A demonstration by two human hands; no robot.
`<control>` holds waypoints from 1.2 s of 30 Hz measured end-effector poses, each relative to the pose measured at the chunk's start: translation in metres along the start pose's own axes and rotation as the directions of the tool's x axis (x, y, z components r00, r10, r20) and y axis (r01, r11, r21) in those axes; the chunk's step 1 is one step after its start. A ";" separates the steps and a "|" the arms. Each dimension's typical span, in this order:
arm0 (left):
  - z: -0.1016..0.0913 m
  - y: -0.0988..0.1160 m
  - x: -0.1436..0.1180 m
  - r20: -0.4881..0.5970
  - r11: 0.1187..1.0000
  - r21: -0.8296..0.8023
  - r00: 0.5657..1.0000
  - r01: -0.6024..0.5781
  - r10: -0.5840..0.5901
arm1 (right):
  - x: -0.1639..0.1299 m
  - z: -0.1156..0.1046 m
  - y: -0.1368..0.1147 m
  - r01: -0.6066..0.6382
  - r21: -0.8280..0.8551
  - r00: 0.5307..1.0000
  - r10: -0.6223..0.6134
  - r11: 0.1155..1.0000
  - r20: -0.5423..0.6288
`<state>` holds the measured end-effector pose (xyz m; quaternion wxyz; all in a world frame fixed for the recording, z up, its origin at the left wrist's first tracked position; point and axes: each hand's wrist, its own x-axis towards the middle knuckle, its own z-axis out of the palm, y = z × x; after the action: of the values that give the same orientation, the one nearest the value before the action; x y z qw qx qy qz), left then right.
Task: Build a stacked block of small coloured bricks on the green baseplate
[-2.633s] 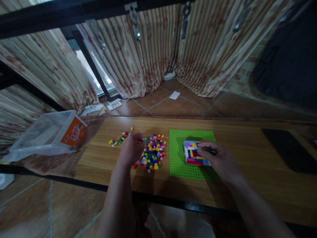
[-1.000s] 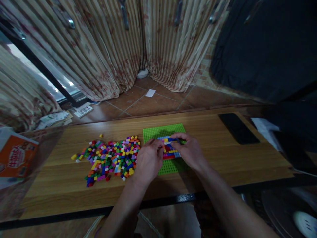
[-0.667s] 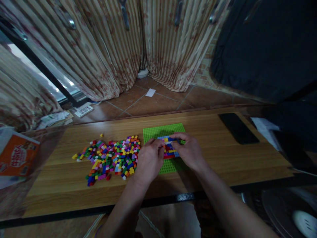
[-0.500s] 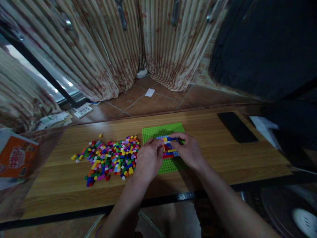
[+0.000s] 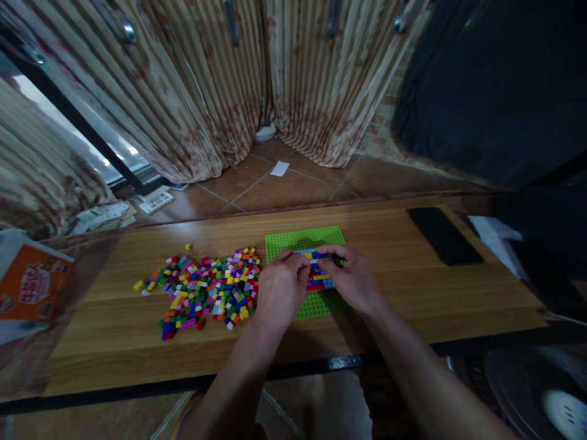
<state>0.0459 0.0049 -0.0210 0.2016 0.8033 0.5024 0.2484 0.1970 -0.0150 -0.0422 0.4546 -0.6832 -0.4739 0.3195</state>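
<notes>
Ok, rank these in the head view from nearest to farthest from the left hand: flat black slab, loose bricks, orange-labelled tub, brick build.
1. Brick build: right at the left hand's fingertips, on the green baseplate.
2. Loose bricks: just left of the hand.
3. Flat black slab: off to the right.
4. Orange-labelled tub: far left edge.

Lime green on baseplate (image 5: 303,237), frame centre; red, yellow, blue, purple across loose bricks (image 5: 215,281), lower left; beige stripes, reddish blotches on curtains (image 5: 197,91), top.
</notes>
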 end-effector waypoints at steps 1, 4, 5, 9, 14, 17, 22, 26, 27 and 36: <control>0.001 0.000 0.000 0.000 1.000 0.000 1.000 0.003 -0.003 | 0.000 0.000 -0.001 0.010 -0.008 1.000 -0.010 1.000 -0.001; 0.002 0.000 -0.002 -0.004 1.000 0.018 1.000 0.020 -0.020 | -0.003 0.000 -0.003 0.016 -0.032 1.000 -0.016 0.999 0.002; 0.003 0.000 -0.003 -0.007 0.999 0.031 1.000 0.024 -0.024 | -0.003 0.001 -0.003 0.015 -0.045 1.000 -0.015 0.999 0.000; 0.005 -0.001 -0.005 -0.010 0.997 0.068 1.000 0.021 -0.021 | -0.005 0.004 -0.002 0.064 -0.143 0.996 -0.072 0.988 -0.056; 0.006 -0.001 -0.006 -0.027 0.995 0.092 0.999 0.024 -0.021 | -0.004 0.006 -0.002 0.046 -0.177 0.998 -0.054 0.983 -0.041; 0.007 -0.001 -0.006 -0.029 0.995 0.095 1.000 0.016 -0.014 | -0.003 0.005 -0.005 0.000 -0.180 1.000 -0.006 0.984 -0.031; 0.008 0.001 -0.006 -0.035 0.992 0.125 0.999 0.031 -0.027 | -0.002 0.006 -0.005 0.007 -0.199 0.999 -0.017 0.980 -0.048; 0.007 0.002 -0.007 -0.018 0.993 0.112 0.999 0.036 -0.034 | -0.001 0.006 -0.001 0.021 -0.163 0.999 -0.028 0.986 -0.039; 0.007 0.002 -0.008 -0.013 0.994 0.104 0.999 0.035 -0.034 | -0.001 0.006 0.000 0.020 -0.159 0.999 -0.024 0.987 -0.026; -0.023 -0.018 -0.004 -0.077 0.988 -0.089 0.988 0.129 -0.136 | -0.001 0.001 0.004 -0.016 -0.139 1.000 0.019 0.990 0.024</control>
<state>0.0174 0.0101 -0.0142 0.2301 0.7479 0.5518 0.2885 0.1975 -0.0157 -0.0464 0.3973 -0.7131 -0.4946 0.2983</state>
